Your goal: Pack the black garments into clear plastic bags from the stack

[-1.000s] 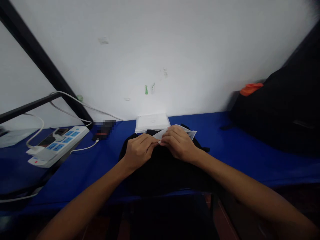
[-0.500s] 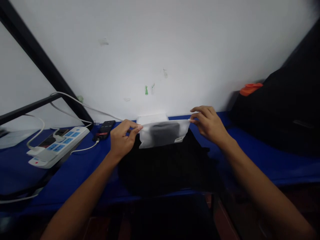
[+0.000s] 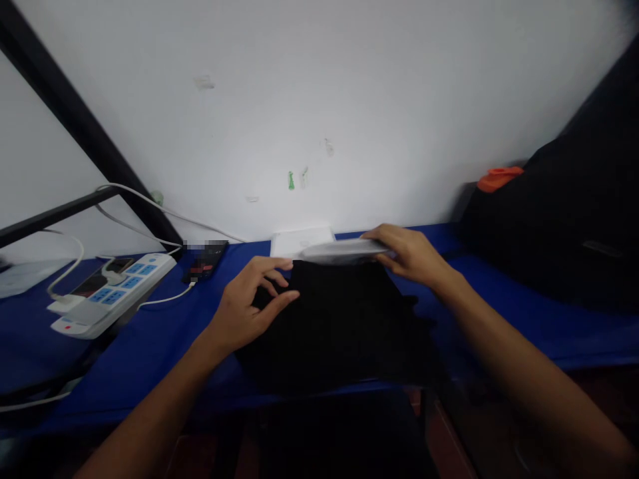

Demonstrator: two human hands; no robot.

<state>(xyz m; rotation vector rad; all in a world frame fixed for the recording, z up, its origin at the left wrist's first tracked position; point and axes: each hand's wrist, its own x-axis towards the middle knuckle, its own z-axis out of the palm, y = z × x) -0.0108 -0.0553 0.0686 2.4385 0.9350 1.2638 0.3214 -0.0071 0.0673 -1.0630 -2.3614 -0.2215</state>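
Note:
A flat whitish plastic pouch [image 3: 347, 249], partly see-through, is held nearly edge-on above the far part of a dark cloth item [image 3: 329, 326] on the blue table. My right hand [image 3: 402, 251] grips the pouch's right end, thumb below and fingers on top. My left hand [image 3: 257, 299] is off the pouch, its thumb and fingers apart near the cloth's left side. Behind the pouch, a white flat stack or box [image 3: 302, 238] lies against the wall; what it is I cannot tell.
At left, a white power strip [image 3: 117, 293] with plugs and cables lies near a black phone [image 3: 206, 261]. A black frame bar [image 3: 90, 126] slants up the wall. A large black bag-like shape [image 3: 559, 233] with an orange item [image 3: 500, 179] fills the right of the blue table [image 3: 174, 339].
My left hand has let go of the pouch and opened, moving slightly down. The pouch has tilted from facing me to nearly edge-on, and my right hand has shifted its hold inward.

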